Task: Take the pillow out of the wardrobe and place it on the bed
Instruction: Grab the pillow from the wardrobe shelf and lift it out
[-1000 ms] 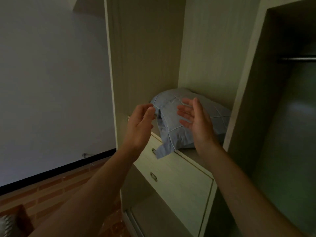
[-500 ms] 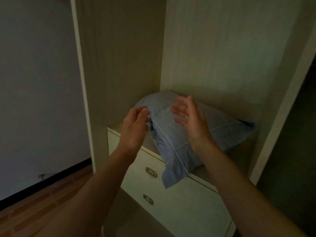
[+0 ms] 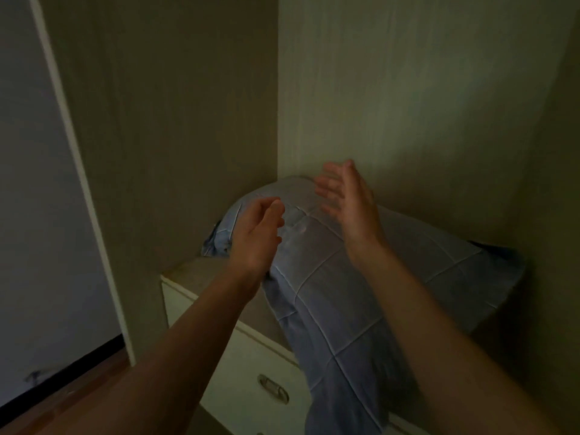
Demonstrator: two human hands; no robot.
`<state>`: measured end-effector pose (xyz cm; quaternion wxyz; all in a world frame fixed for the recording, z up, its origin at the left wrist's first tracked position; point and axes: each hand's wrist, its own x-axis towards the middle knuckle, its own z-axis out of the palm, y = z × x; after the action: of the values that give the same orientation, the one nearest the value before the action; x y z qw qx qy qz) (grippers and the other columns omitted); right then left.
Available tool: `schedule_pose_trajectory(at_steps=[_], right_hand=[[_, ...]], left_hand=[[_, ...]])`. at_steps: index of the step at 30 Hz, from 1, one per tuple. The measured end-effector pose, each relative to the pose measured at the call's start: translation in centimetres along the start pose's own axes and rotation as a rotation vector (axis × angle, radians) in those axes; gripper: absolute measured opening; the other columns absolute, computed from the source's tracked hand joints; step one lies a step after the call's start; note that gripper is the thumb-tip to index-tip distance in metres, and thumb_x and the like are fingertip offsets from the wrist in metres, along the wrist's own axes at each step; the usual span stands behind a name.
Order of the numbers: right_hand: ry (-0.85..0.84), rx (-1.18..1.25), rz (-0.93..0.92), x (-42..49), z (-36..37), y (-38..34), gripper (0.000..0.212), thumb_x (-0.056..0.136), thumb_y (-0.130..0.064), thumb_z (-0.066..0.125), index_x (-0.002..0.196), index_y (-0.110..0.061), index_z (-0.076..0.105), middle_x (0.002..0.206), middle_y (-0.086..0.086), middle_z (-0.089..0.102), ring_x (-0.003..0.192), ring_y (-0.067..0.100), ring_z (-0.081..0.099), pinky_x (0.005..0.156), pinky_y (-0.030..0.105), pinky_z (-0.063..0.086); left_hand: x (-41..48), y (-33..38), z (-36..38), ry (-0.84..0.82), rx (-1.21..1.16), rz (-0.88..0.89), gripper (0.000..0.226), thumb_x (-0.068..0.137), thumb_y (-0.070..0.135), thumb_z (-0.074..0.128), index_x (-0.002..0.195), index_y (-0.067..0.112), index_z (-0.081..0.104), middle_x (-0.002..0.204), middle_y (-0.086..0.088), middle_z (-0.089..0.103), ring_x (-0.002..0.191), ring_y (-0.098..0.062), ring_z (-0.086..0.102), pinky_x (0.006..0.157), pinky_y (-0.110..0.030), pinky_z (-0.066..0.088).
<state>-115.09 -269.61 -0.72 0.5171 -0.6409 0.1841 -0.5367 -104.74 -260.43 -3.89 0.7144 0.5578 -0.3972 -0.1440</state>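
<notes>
A light blue pillow (image 3: 332, 277) with a thin white grid pattern lies on the shelf inside the open wardrobe (image 3: 175, 127), leaning into the back corner. A loose flap of its cover hangs down over the drawer front. My left hand (image 3: 255, 235) hovers at the pillow's left end, fingers curled and apart, holding nothing. Over the top of the pillow is my right hand (image 3: 348, 204), palm facing left and fingers spread, with nothing in it. Whether either hand touches the fabric is unclear. The bed is out of view.
The pillow rests on top of a pale drawer unit (image 3: 244, 359) with oval metal pulls (image 3: 273, 387). Wardrobe panels close in on the left, back and right. A white wall (image 3: 34, 215) with a dark skirting stands at the left above a reddish floor (image 3: 62, 400).
The view has moved closer to the wardrobe shelf. Both hands have reached further in, my right hand rising over the pillow's top and my left coming to its left end.
</notes>
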Motion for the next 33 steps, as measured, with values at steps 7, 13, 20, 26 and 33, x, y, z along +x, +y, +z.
schedule_pose_trajectory(at_steps=[7,13,20,26,33], right_hand=[[0.081,-0.271,-0.022,8.0,-0.9,3.0,0.046,0.086,-0.057,0.032,0.103,-0.026,0.061,0.108,0.004,0.067,0.108,0.022,0.063,0.102,0.044,0.046],[0.024,-0.657,0.046,11.4,-2.8,7.7,0.046,0.099,-0.047,0.036,0.122,-0.015,0.061,0.130,0.011,0.062,0.122,0.026,0.055,0.103,0.031,0.038],[-0.178,-1.162,0.233,13.5,-5.0,9.0,0.067,0.084,-0.055,0.062,0.135,-0.013,0.050,0.140,0.013,0.054,0.124,0.030,0.054,0.100,0.036,0.044],[-0.199,-1.267,0.365,14.1,-6.2,9.8,0.097,0.065,-0.079,0.060,0.134,-0.012,0.052,0.143,0.014,0.051,0.124,0.030,0.054,0.098,0.034,0.045],[-0.219,-1.516,0.152,13.4,-6.8,11.6,0.035,0.091,-0.033,0.055,0.080,-0.002,0.065,0.100,0.027,0.068,0.081,0.032,0.062,0.066,0.032,0.042]], left_hand=[[6.1,-4.7,2.4,0.010,0.010,-0.118,0.012,0.093,0.031,0.053,0.086,0.026,0.061,0.092,0.004,0.064,0.095,-0.020,0.061,0.090,-0.044,0.051],[9.0,-8.1,4.6,0.078,-0.072,-0.199,0.028,0.089,0.034,0.058,0.101,0.010,0.063,0.081,-0.001,0.062,0.062,-0.006,0.053,0.046,-0.017,0.042],[10.5,-10.5,5.1,0.035,0.012,-0.266,0.052,0.081,0.039,0.068,0.123,0.013,0.053,0.102,-0.002,0.065,0.089,-0.015,0.064,0.074,-0.031,0.054],[9.7,-12.4,5.3,0.101,0.380,-0.087,0.079,0.072,0.053,0.070,0.133,0.011,0.042,0.128,-0.011,0.051,0.116,-0.029,0.051,0.099,-0.046,0.043],[7.3,-14.3,6.0,0.097,0.739,0.026,0.041,0.084,0.052,0.053,0.115,0.026,0.056,0.119,0.000,0.056,0.115,-0.023,0.047,0.094,-0.045,0.031]])
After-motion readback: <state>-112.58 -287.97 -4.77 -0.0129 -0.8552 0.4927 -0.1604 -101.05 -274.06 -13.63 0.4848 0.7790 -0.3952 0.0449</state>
